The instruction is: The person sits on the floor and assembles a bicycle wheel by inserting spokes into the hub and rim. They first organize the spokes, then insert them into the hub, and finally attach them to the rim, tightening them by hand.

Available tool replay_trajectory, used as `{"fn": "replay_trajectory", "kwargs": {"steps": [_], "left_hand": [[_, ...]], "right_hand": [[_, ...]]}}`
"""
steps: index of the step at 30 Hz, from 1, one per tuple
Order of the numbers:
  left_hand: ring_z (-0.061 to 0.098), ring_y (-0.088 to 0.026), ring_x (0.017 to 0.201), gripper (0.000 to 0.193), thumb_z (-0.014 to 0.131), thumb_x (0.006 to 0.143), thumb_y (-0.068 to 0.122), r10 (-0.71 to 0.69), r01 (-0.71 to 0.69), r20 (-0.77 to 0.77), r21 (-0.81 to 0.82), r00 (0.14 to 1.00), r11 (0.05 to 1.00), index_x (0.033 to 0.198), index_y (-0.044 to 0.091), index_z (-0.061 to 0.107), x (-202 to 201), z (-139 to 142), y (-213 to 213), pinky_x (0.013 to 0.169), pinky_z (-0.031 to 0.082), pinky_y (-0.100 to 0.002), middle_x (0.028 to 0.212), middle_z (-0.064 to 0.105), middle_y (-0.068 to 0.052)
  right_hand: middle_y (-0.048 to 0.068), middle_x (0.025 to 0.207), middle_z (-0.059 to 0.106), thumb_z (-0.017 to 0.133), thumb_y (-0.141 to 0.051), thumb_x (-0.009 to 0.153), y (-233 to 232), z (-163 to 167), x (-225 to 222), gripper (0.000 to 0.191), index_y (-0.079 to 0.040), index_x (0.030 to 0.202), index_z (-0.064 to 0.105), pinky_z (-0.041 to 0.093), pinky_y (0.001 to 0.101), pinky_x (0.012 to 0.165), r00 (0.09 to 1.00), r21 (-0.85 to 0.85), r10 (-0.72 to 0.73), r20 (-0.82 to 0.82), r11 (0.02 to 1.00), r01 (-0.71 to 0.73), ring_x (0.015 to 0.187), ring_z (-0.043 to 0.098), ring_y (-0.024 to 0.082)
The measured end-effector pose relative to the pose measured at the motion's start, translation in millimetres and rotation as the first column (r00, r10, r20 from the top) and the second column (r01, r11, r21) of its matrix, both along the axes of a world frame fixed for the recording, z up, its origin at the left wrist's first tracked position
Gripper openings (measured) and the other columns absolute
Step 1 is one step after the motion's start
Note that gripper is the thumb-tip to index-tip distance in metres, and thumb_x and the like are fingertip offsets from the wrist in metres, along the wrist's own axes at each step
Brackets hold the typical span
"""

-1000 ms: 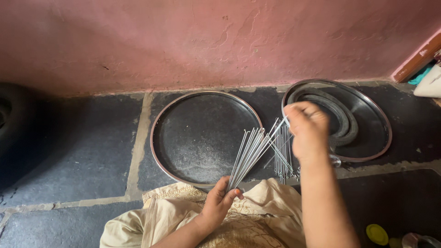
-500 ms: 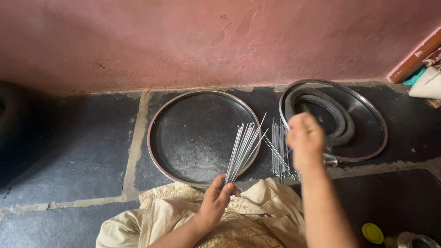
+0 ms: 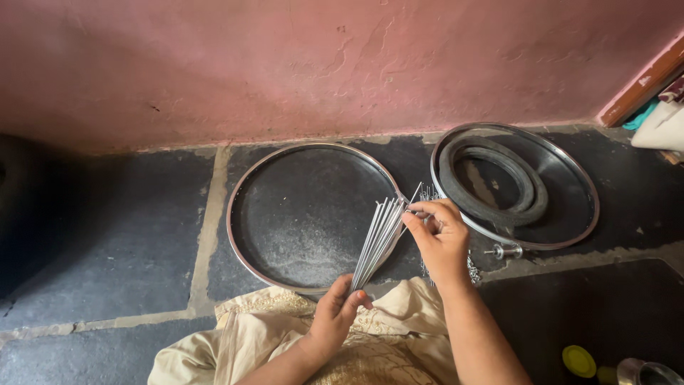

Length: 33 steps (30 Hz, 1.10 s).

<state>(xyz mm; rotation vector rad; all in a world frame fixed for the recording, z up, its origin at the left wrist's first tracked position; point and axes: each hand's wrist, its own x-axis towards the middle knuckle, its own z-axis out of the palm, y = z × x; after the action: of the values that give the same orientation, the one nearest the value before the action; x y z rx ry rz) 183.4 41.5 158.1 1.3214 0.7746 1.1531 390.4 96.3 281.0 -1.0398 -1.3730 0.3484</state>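
Right fingers: we see the right hand [image 3: 438, 239], right of centre in the frame, with its fingers [image 3: 422, 211] pinched together on the top ends of the thin metal spokes [image 3: 377, 239].
Left fingers: the left hand [image 3: 335, 314], low in the middle of the frame, has its fingers curled tight around the bottom ends of the same bundle.
Spokes: we find them as a slim silver sheaf slanting up from lower centre toward the right hand, fanning a little at the top, above the near edge of the left rim.
Loose spokes: a few more spokes [image 3: 427, 194] lie on the floor behind the right hand.
Left rim: a bare metal wheel rim [image 3: 239, 192] lies flat on the floor [image 3: 107, 235], centre of the frame.
Right rim: a second rim [image 3: 588, 196] at the upper right holds a coiled rubber strip [image 3: 527, 189].
Small part: a bolt-like piece [image 3: 504, 251] lies just below that rim.
Doing it well: we judge the lower grip should stay firm while the upper fingers peel off one spoke only, keeping the rest from slipping.
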Motion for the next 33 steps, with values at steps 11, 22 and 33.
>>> {"fn": "replay_trajectory", "kwargs": {"steps": [11, 22, 33], "left_hand": [[0.061, -0.008, 0.087, 0.026, 0.059, 0.103, 0.013, -0.036, 0.034, -0.03, -0.078, 0.999, 0.996, 0.127, 0.004, 0.06, -4, -5, 1, 0.084, 0.05, -0.026, 0.087, 0.069, 0.0], [0.059, -0.008, 0.086, 0.022, 0.058, 0.103, 0.011, -0.023, 0.032, 0.068, -0.146, 0.997, 0.989, 0.123, 0.002, 0.061, -3, -3, 2, 0.081, 0.048, -0.024, 0.088, 0.067, 0.0], [0.043, -0.005, 0.055, 0.031, 0.052, 0.104, 0.02, 0.026, 0.078, 0.205, -0.481, 0.978, 0.873, 0.131, 0.006, 0.057, -9, 16, 5, 0.048, 0.033, -0.02, 0.083, 0.067, -0.003]], "right_hand": [[-0.001, 0.092, 0.059, 0.063, -0.012, 0.109, 17, 38, 55, 0.004, -0.011, 0.107, 0.059, 0.032, 0.0188, 0.051, 0.746, 0.028, 0.111, -0.657, 0.992, -0.123, 0.06, 0.043, 0.003], [0.008, 0.086, 0.064, 0.055, -0.021, 0.109, 0, -17, 5, 0.02, -0.004, 0.104, 0.064, 0.033, 0.018, 0.047, 0.664, -0.137, 0.24, -0.708, 0.876, -0.462, 0.054, 0.043, 0.004], [0.001, 0.096, 0.068, 0.07, -0.004, 0.096, -42, -10, 23, 0.018, -0.006, 0.114, 0.07, 0.054, 0.0163, 0.058, 0.952, 0.216, 0.221, 0.213, 0.939, -0.266, 0.073, 0.064, 0.005]]}}
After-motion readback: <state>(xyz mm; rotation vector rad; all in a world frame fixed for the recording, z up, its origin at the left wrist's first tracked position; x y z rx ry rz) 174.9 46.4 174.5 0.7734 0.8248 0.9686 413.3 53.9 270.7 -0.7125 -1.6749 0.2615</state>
